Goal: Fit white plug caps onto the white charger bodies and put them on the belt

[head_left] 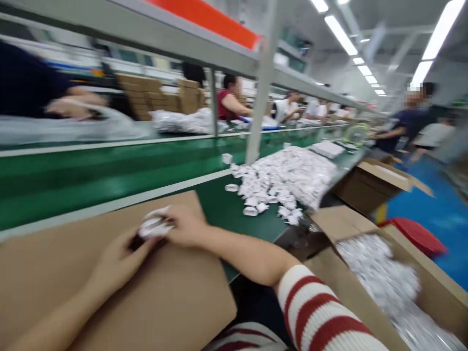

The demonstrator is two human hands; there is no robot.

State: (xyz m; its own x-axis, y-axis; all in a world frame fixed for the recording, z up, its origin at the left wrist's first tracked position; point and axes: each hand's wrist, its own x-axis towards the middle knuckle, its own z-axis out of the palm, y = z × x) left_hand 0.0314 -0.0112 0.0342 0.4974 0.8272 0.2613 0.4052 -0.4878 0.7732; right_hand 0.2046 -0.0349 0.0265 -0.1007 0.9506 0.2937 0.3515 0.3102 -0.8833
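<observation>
Over a sheet of brown cardboard (161,302), both hands meet around a small white ring-like piece (155,225). My left hand (120,256) is closed on its near side, thumb and fingers pressed to it. From the right, my right hand (185,226) pinches the same piece, and its fingertips are partly hidden. Something dark shows under the piece by the left fingers, too blurred to name. Beyond the cardboard, a heap of similar white pieces (288,170) lies on the dark green worktop (219,204), with several scattered at its near edge.
An open carton (340,224) with clear plastic bags (383,273) stands at my right. Behind it are another carton (369,180) and a red container (417,236). A metal post (261,92) rises beside the green conveyor belt (109,168). Co-workers sit across the belt; a person (398,126) is farther right.
</observation>
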